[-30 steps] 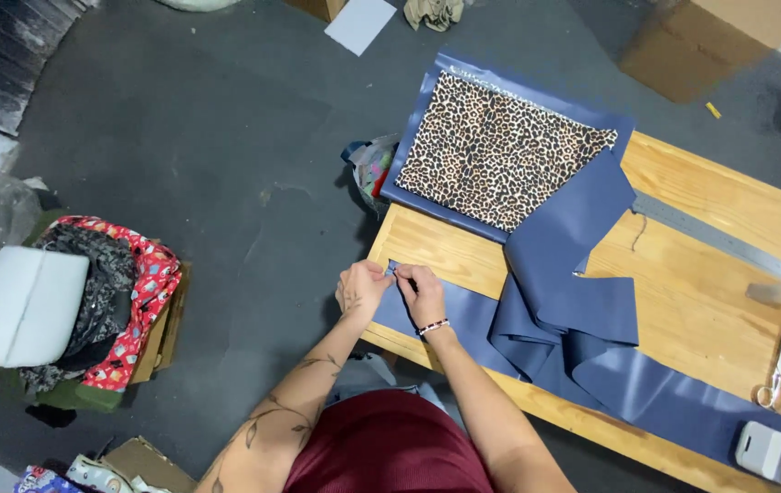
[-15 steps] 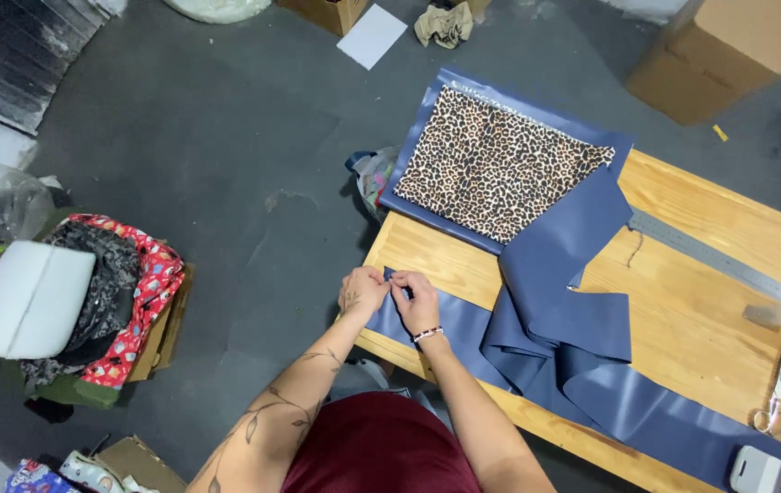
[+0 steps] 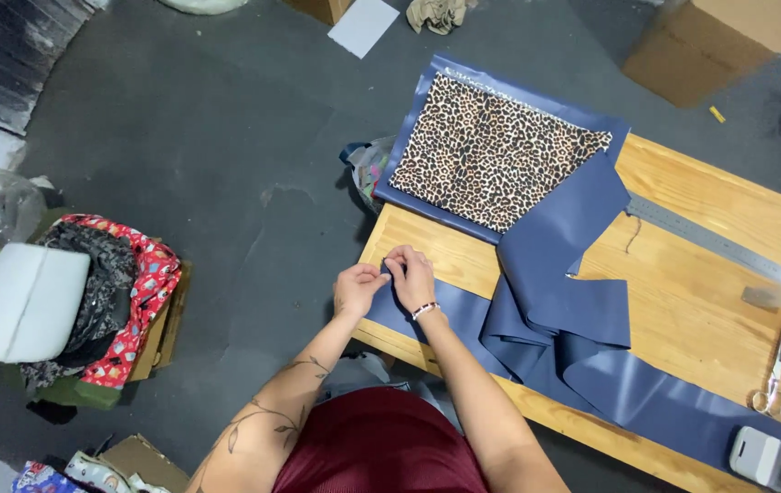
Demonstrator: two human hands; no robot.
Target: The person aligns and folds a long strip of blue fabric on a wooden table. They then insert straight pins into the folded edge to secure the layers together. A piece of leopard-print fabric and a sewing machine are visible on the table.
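While both hands meet at the near left corner of the wooden table [image 3: 701,274], the left hand [image 3: 357,289] and the right hand [image 3: 411,272] each pinch the left end of the dark blue strip [image 3: 537,351], fingertips touching. That strip runs along the near edge toward the right, folding up into a wider blue sheet that carries a leopard-print panel [image 3: 491,151] at the far left corner. A metal ruler [image 3: 710,242] lies across the far side; scissors [image 3: 774,370] rest near the right end.
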